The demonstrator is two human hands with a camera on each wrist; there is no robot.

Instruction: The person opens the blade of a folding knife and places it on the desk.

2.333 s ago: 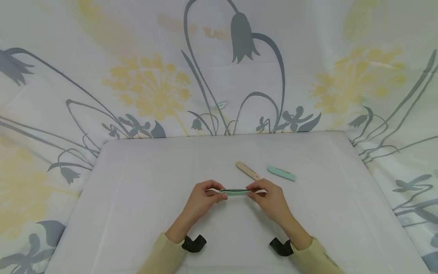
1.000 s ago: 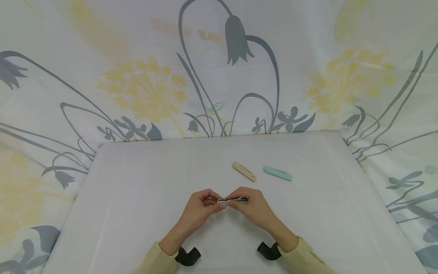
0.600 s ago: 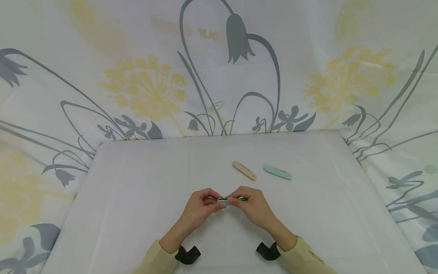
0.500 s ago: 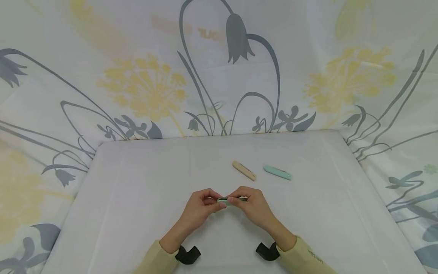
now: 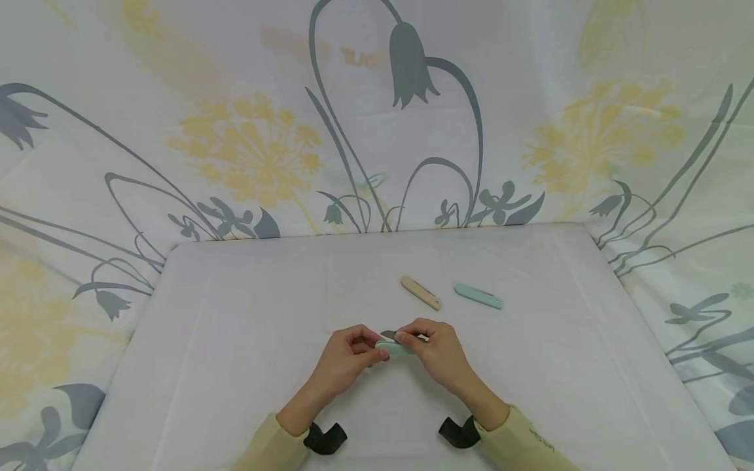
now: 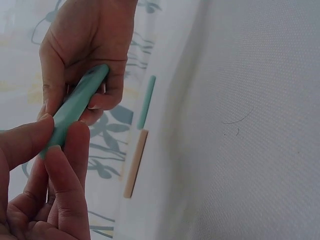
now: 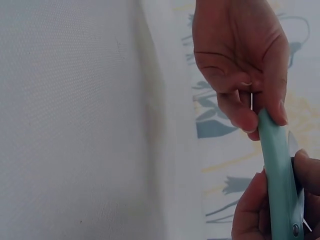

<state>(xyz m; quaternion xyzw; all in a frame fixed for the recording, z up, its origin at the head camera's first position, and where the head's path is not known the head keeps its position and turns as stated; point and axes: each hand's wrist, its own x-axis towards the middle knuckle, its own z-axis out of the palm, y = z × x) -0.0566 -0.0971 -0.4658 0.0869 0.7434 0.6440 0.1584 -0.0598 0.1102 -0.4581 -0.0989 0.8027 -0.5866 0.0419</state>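
Observation:
Between both hands is a mint-green folding knife (image 5: 397, 348), its dark blade (image 5: 389, 334) swung partly out of the handle, tip toward the left. My left hand (image 5: 349, 352) pinches the left end of the handle between thumb and fingers. My right hand (image 5: 434, 345) grips the pivot end, its thumb and a finger at the blade's side. In the right wrist view the blade tip (image 7: 292, 142) stands slightly away from the handle, and a pivot screw (image 7: 296, 230) shows low down. The right fingers hide part of the blade.
Beyond the hands a beige folding knife (image 5: 421, 293) and a second mint folding knife (image 5: 478, 296) lie folded on the white table (image 5: 265, 294). A flower-patterned curtain (image 5: 377, 118) stands behind and at the sides. Black devices (image 5: 326, 439) sit at both wrists.
The right hand has slid leftward along the knife from its right end. The blade, earlier tucked in the handle, now angles out of it. The two knives on the table stay put.

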